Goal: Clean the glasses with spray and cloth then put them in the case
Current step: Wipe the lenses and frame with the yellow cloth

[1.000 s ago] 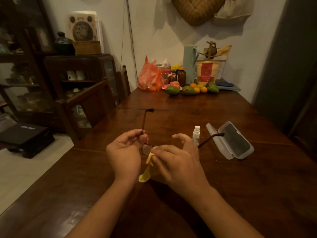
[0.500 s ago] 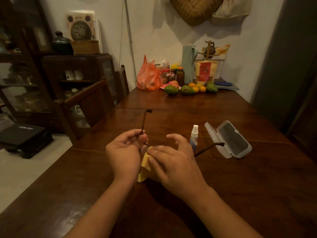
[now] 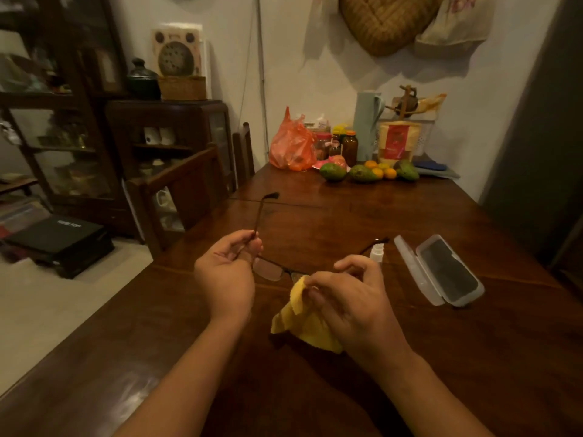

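The left hand (image 3: 225, 274) pinched thin dark-rimmed glasses (image 3: 268, 269) by one temple above the glossy wooden table (image 3: 473, 357). The right hand (image 3: 356, 307) pinched a soft yellow cloth (image 3: 304, 326) at their bridge, with the open translucent case (image 3: 448, 274) lying near.

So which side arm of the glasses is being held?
The upright arm, pinched by the left hand; the other arm juts out free toward the spray bottle.

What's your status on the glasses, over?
Left hand pinches glasses by one temple. Right hand pinches yellow cloth at one lens. Case open, right of hands; spray bottle stands between.
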`<state>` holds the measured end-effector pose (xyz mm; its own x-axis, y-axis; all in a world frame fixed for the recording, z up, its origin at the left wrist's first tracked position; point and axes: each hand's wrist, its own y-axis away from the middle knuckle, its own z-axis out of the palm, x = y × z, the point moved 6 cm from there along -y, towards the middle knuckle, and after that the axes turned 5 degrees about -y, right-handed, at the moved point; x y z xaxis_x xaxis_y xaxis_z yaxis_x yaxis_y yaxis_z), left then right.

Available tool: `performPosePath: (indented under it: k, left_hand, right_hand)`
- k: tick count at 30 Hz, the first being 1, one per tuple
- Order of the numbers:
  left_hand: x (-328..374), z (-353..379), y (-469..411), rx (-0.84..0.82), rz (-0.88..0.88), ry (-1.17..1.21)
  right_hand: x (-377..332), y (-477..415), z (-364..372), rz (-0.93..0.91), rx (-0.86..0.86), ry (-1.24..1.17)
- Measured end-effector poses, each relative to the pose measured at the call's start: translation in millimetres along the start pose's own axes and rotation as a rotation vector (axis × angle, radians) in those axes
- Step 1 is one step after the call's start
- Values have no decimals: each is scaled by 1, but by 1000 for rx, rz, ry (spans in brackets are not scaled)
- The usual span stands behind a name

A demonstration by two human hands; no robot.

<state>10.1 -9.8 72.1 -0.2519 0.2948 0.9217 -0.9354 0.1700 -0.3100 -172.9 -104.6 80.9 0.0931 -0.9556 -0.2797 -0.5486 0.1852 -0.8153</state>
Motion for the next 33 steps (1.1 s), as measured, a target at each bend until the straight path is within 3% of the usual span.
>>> performPosePath:
  k: [4,9,17,28,33]
  left_hand:
    - [-4,-6,-3,12,-1,-29]
    - [-8,3,3,-26,-43,-10]
    - [-11,8,10,-33,-91,70]
    - [1,0,8,8,-76,136]
    - [0,3,12,-1,-88,139]
  right_hand:
    - [-4,-3,-3,-58,24,157]
    - [13,1,-1,63,-60,281]
    - [22,3,7,185,-231,292]
    - [13,-2,7,131,-266,418]
    - [8,-1,9,122,-223,351]
